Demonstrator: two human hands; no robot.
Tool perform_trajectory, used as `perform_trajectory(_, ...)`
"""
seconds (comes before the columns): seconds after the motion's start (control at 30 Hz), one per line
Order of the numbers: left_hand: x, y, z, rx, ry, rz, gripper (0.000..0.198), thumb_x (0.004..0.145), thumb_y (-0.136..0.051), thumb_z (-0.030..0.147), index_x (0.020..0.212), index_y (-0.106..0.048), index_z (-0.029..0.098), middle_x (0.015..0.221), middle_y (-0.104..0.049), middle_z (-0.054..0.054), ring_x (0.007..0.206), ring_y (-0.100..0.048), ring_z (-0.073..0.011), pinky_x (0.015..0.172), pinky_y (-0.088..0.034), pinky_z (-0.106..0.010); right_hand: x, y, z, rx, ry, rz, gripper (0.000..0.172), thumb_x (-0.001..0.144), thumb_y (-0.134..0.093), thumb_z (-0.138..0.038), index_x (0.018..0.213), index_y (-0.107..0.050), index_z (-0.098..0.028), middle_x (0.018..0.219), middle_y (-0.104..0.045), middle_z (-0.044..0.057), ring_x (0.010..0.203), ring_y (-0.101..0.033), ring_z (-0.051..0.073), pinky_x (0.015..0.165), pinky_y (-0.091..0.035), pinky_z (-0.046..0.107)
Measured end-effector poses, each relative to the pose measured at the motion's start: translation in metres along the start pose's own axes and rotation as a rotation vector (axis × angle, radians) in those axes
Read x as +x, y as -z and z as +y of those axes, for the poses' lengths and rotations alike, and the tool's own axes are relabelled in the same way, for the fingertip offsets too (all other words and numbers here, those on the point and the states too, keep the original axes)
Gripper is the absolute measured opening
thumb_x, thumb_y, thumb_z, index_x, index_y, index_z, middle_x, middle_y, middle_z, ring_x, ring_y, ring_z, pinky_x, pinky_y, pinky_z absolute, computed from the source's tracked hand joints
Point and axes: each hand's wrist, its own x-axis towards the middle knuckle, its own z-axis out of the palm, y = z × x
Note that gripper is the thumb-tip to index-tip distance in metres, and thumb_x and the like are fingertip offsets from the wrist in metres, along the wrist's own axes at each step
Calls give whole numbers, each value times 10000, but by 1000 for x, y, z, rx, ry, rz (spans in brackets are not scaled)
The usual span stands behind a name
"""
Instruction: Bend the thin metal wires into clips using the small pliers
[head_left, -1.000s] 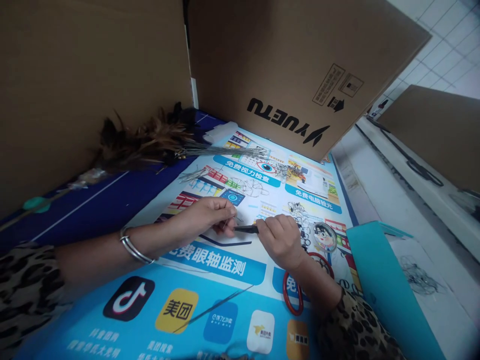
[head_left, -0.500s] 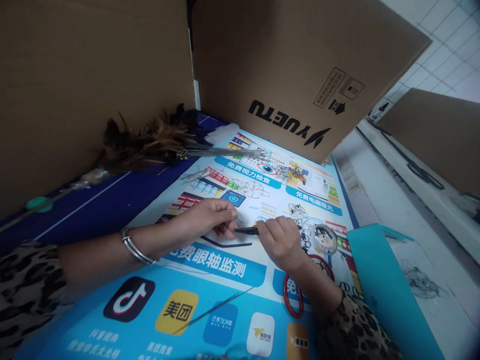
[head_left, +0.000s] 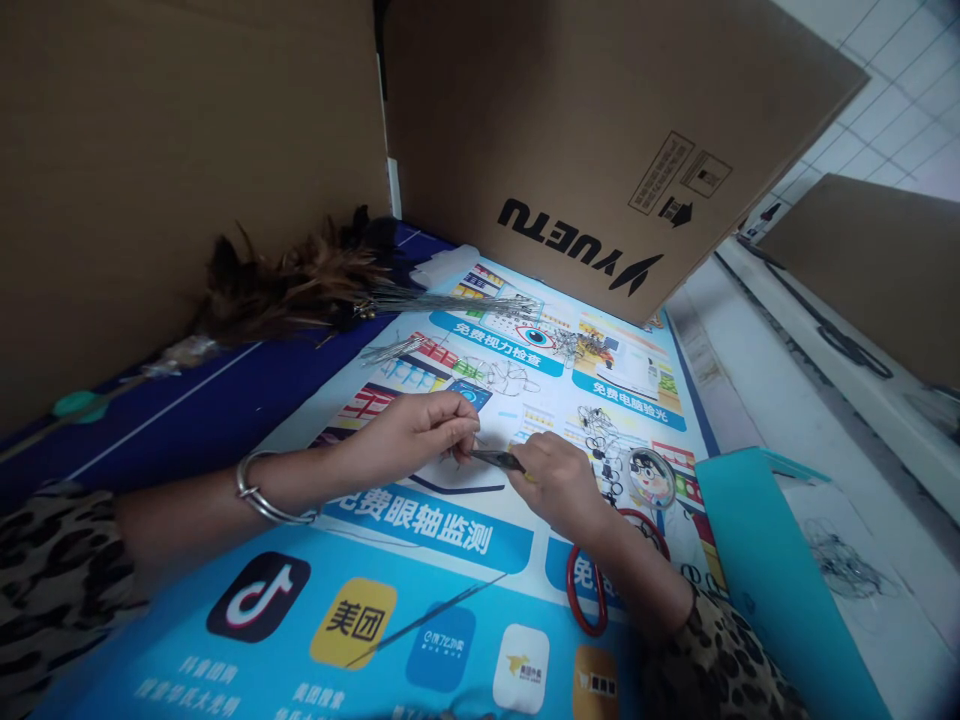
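My right hand is wrapped round a pair of dark-jawed long-nose pliers, whose tips point left. My left hand is closed in a pinch, thumb against the fingers, on what looks like a thin wire; most of it is hidden by the fingers. The plier tips reach the left fingertips, and I cannot tell whether the jaws grip the wire. Under my right forearm lie red-handled scissors, partly covered. Beyond the right hand are a round clear dish and several small black loops.
A bundle of straight wires lies at the back, beside brown feathers. Loose curled wire rests on the printed sheet. Cardboard walls stand behind and left. A teal box is at the right.
The pliers have turned slightly, so their tips sit a little higher and their jaws show more. My left hand has rolled a little and its fingers have drawn in.
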Motion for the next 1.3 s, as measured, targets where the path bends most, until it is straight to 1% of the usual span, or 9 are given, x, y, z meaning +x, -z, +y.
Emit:
perform_trajectory(0.13,-2,2,4,152,-70,-7,215,930,-494,296,789,-622,197,745,-668,5,714,-615,-145,683,-457,-254,3,7,-2,218,-148,-192,98,884,-630,-249,810,-663,-194,755,-635,5,717,-573,131,619,-358,224)
perform_trajectory(0.23,-3,3,6,208,-99,-44,221,932,-468,284,803,-624,198,763,-683,2,729,-627,-146,681,-448,-249,4,11,0,376,-204,-274,96,862,-647,-238,775,-654,-197,736,-615,-15,667,-550,113,586,-329,215)
perform_trajectory(0.43,-4,3,6,255,-127,-59,227,933,-461,303,808,-622,203,769,-686,-1,726,-620,-146,668,-439,-238,6,14,3,555,-278,-324,134,851,-647,-276,746,-645,-193,683,-564,-26,632,-506,111,563,-295,220)
perform_trajectory(0.6,-4,3,7,264,-123,-57,228,930,-462,307,813,-629,206,782,-692,-1,742,-625,-150,680,-440,-235,8,16,5,652,-288,-350,211,856,-634,-321,699,-614,-181,657,-521,-35,625,-480,105,560,-288,220)
perform_trajectory(0.8,-1,1,3,280,-105,-49,234,918,-452,292,792,-630,209,766,-685,2,732,-611,-153,683,-430,-239,7,10,9,675,-280,-367,229,863,-629,-329,692,-614,-177,650,-518,-43,616,-479,99,552,-287,216)
perform_trajectory(0.93,4,1,4,252,-36,-39,213,901,-487,301,772,-628,206,726,-683,8,698,-614,-148,666,-433,-241,7,7,8,547,-264,-317,145,859,-651,-293,758,-649,-188,694,-569,-30,649,-519,111,566,-307,218)
perform_trajectory(1.07,15,5,9,106,78,-79,232,898,-520,365,766,-610,198,721,-706,-12,682,-653,-160,636,-462,-255,5,3,9,378,-233,-214,94,860,-664,-278,809,-667,-199,750,-602,-9,698,-552,125,589,-345,223)
perform_trajectory(1.17,28,7,13,-30,174,-117,231,874,-564,401,774,-589,195,720,-729,-30,664,-679,-173,567,-455,-250,0,-4,14,226,-207,-70,104,875,-639,-276,814,-661,-195,770,-624,16,749,-567,150,641,-390,248)
perform_trajectory(1.3,43,2,9,-204,278,-106,249,824,-617,405,728,-585,177,694,-720,-43,621,-682,-170,526,-442,-242,-6,-10,21,-50,-127,187,90,884,-579,-218,881,-658,-174,802,-636,60,807,-550,190,730,-401,312)
